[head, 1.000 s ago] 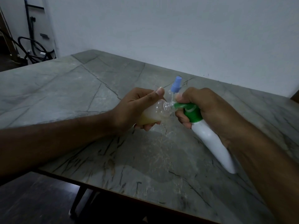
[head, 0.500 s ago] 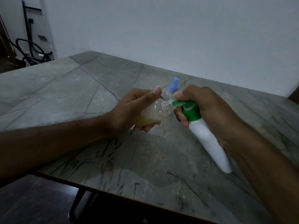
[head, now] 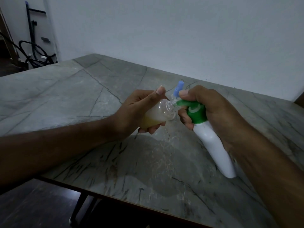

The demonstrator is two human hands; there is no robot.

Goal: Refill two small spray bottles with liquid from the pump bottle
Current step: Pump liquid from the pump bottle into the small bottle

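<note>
Right now the left hand grips a small clear spray bottle, uncapped, tilted and partly filled with yellowish liquid. Beside it the right hand curls round the neck of the white pump bottle, thumb on its green pump head, whose spout meets the small bottle's mouth. Just behind the two hands a second spray bottle's blue nozzle shows above the grey marble bench.

Dim room: veined grey stone table against plain white wall
</note>
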